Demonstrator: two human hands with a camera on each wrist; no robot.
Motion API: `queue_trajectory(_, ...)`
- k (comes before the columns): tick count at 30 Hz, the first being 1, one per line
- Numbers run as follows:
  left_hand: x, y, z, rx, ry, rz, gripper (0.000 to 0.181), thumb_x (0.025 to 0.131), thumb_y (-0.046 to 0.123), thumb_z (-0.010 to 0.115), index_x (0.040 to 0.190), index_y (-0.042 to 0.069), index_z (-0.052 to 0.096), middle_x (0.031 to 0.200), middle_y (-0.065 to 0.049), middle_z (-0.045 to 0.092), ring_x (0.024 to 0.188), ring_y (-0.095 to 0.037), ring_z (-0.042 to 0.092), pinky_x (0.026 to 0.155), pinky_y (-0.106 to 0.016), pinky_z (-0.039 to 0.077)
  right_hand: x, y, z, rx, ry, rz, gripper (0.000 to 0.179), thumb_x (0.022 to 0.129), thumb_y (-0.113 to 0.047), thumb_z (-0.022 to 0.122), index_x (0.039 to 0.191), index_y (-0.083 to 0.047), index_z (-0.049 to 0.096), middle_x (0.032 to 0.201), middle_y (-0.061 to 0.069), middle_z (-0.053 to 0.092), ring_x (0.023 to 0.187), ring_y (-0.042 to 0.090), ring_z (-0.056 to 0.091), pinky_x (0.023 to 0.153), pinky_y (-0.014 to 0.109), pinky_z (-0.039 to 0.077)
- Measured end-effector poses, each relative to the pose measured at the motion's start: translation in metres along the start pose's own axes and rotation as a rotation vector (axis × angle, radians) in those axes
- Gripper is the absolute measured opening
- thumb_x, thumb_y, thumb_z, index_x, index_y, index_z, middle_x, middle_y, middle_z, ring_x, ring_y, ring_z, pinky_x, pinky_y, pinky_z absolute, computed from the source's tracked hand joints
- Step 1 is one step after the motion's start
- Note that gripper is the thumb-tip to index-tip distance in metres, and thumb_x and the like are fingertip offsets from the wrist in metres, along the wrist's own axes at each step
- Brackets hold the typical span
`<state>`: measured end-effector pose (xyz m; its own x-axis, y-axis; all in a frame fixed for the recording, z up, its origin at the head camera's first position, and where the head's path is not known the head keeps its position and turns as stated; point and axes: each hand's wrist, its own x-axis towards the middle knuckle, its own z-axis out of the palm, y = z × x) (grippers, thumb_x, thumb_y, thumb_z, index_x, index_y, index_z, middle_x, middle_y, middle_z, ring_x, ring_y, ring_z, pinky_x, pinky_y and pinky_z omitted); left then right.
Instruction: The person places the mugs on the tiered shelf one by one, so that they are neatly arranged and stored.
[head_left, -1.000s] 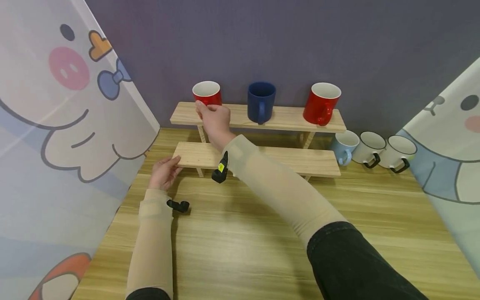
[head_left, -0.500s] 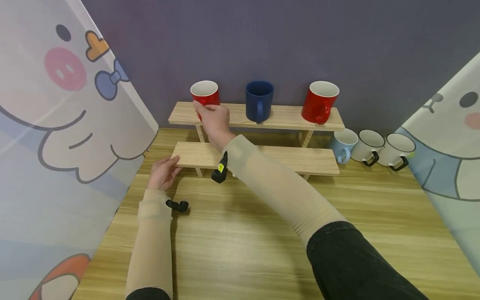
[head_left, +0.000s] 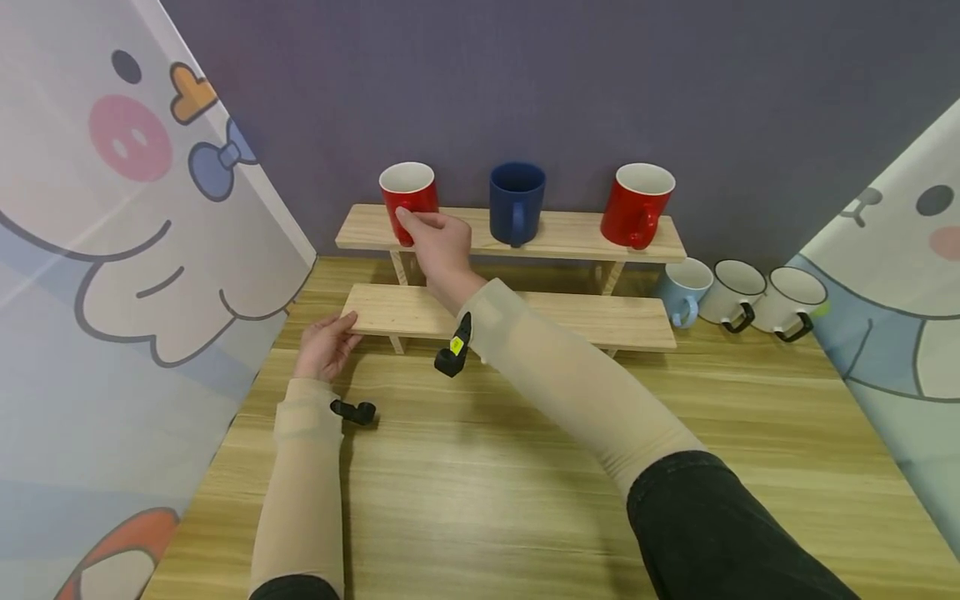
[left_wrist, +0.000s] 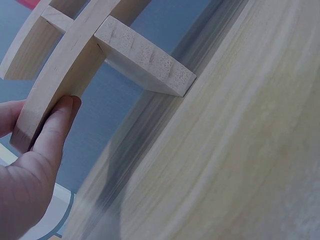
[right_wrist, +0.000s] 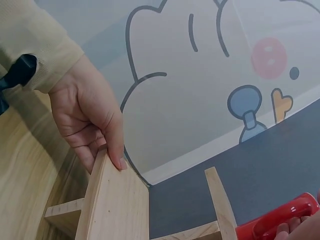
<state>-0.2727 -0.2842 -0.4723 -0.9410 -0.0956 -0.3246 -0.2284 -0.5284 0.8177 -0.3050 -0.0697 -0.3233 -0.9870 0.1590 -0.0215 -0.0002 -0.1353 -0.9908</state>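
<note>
At the upper shelf's left end stands a red mug with a white inside. My right hand is at its handle side, the thumb overlapping the handle and the curled fingers close against it in the right wrist view. My left hand pinches the left end of the lower shelf, thumb on top and fingers underneath; the left wrist view shows this left hand gripping the board's end. A blue mug and another red mug stand further right on the upper shelf.
Right of the wooden rack, a light blue mug and two white mugs, one nearer and one further right, stand on the wooden table. A grey wall rises behind; printed cartoon panels flank both sides.
My right hand has shifted slightly right and down against the left red mug, so more of its front shows. The mug stays on the shelf, and my left hand keeps its place.
</note>
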Motion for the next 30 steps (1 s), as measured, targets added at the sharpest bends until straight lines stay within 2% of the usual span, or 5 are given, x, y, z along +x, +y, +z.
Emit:
queue_trajectory(7, 0.000, -0.001, -0.001, 0.014, -0.001, 0.008, 0.041, 0.100, 0.004, 0.066, 0.134, -0.007, 0.047, 0.094, -0.011, 0.069, 0.079, -0.015, 0.071, 0.076, -0.020, 0.058, -0.007, -0.001, -0.017, -0.015, -0.103, 0.023, 0.021, 0.093, -0.034, 0.079, 0.098, -0.014, 0.078, 0.106, -0.004, 0.067, 0.100, 0.019, 0.060, 0.088, 0.036, 0.051)
queue_trajectory(14, -0.001, 0.000, -0.001, 0.000, -0.001, 0.006, 0.033, 0.100, 0.004, 0.066, 0.127, -0.005, 0.050, 0.093, -0.010, 0.069, 0.079, -0.016, 0.072, 0.075, -0.021, 0.059, -0.015, -0.001, -0.041, 0.034, -0.231, 0.018, 0.026, 0.093, -0.031, 0.080, 0.106, -0.009, 0.077, 0.107, 0.002, 0.069, 0.097, 0.022, 0.066, 0.085, 0.028, 0.057)
queue_trajectory(22, -0.001, 0.000, -0.001, 0.008, -0.005, -0.002, 0.035, 0.100, 0.004, 0.067, 0.129, -0.006, 0.049, 0.094, -0.010, 0.070, 0.082, -0.016, 0.072, 0.077, -0.021, 0.058, -0.028, -0.003, -0.074, 0.090, -0.364, -0.028, 0.034, 0.095, -0.021, 0.078, 0.122, -0.001, 0.071, 0.120, 0.007, 0.067, 0.113, 0.030, 0.064, 0.098, 0.035, 0.054)
queue_trajectory(26, -0.001, -0.001, -0.002, 0.017, 0.001, -0.010, 0.037, 0.099, 0.005, 0.068, 0.129, -0.006, 0.050, 0.092, -0.009, 0.070, 0.080, -0.014, 0.071, 0.075, -0.020, 0.059, -0.034, -0.004, -0.094, 0.101, -0.388, -0.025, 0.037, 0.097, -0.017, 0.075, 0.126, 0.003, 0.067, 0.120, 0.011, 0.067, 0.110, 0.027, 0.065, 0.098, 0.035, 0.054)
queue_trajectory(30, 0.000, -0.001, -0.002, 0.025, 0.011, -0.005, 0.054, 0.099, 0.006, 0.068, 0.143, -0.009, 0.041, 0.093, -0.009, 0.070, 0.081, -0.014, 0.071, 0.076, -0.020, 0.058, -0.040, -0.005, -0.113, 0.082, -0.397, -0.062, 0.035, 0.097, -0.016, 0.074, 0.126, 0.003, 0.068, 0.120, 0.013, 0.067, 0.112, 0.030, 0.064, 0.096, 0.035, 0.054)
